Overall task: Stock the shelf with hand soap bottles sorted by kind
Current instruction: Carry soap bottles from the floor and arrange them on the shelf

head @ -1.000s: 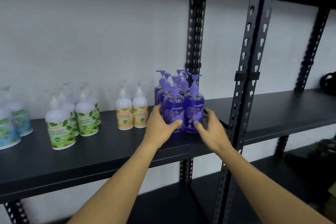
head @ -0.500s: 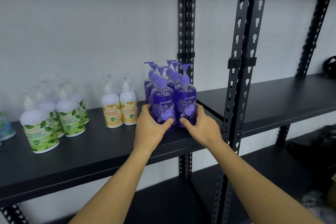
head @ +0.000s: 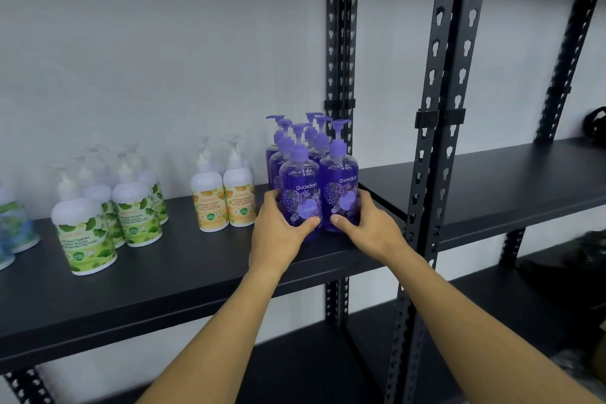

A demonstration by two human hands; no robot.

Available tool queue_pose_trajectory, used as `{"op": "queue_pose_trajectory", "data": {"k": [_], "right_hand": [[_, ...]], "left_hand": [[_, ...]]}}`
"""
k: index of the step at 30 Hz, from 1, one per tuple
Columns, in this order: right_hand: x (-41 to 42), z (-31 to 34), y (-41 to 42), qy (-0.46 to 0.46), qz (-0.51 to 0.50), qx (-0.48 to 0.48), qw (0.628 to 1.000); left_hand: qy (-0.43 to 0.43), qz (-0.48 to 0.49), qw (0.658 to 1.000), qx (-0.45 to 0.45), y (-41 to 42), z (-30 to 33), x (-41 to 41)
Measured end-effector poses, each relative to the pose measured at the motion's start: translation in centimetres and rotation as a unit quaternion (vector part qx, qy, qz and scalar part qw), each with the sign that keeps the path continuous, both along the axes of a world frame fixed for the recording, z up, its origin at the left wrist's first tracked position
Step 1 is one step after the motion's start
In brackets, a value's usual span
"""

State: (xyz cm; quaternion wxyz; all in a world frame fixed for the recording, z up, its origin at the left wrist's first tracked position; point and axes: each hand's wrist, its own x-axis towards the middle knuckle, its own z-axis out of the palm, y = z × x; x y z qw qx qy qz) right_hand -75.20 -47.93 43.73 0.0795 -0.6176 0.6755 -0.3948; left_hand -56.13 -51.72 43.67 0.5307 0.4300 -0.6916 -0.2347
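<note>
Left hand (head: 278,233) grips front-left purple bottle (head: 300,203), right hand (head: 367,226) grips front-right purple bottle (head: 341,193), both standing on shelf (head: 164,272) just right of orange bottles (head: 223,203). Likely full, heavy, smooth plastic; hold low round body, not pump.

My purple bottles (head: 316,180) have lavender-sprig labels — white ones (head: 223,203) wear orange print, others (head: 85,236) green leaves, on a black shelf (head: 157,279).

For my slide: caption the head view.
Both hands grip two front purple soap bottles on the black shelf.
</note>
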Motion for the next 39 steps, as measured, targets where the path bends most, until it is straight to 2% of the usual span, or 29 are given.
{"op": "queue_pose_trajectory", "data": {"k": [7,12,15,22,26,28,35,39], "right_hand": [[0.3,0.6,0.7,-0.040,0.013,0.027,0.999],[0.3,0.8,2.3,-0.083,0.016,0.034,0.996],[0.2,0.8,3.6,-0.061,0.004,0.043,0.997],[0.6,-0.3,9.3,0.037,-0.017,0.029,0.999],[-0.1,-1.9,13.5,0.044,-0.038,0.019,0.998],[-0.6,-3.8,15.8,0.040,-0.047,0.034,0.998],[-3.6,-12.3,24.5,-0.012,-0.093,0.132,0.987],[-5.7,-18.3,30.5,-0.060,-0.146,0.201,0.967]], "left_hand": [[-0.015,-0.007,1.000,0.022,1.0,0.6,0.2],[-0.058,-0.009,0.997,0.056,2.2,0.8,1.0],[-0.092,0.008,0.993,0.067,3.8,0.7,1.6],[-0.258,0.052,0.965,-0.006,9.0,-0.6,3.2],[-0.299,0.048,0.950,-0.081,12.0,-1.8,3.6],[-0.309,0.028,0.946,-0.088,13.8,-3.1,3.2],[-0.301,-0.083,0.950,0.017,19.6,-10.0,-1.1],[-0.333,-0.150,0.925,0.105,22.5,-14.9,-4.4]]}}
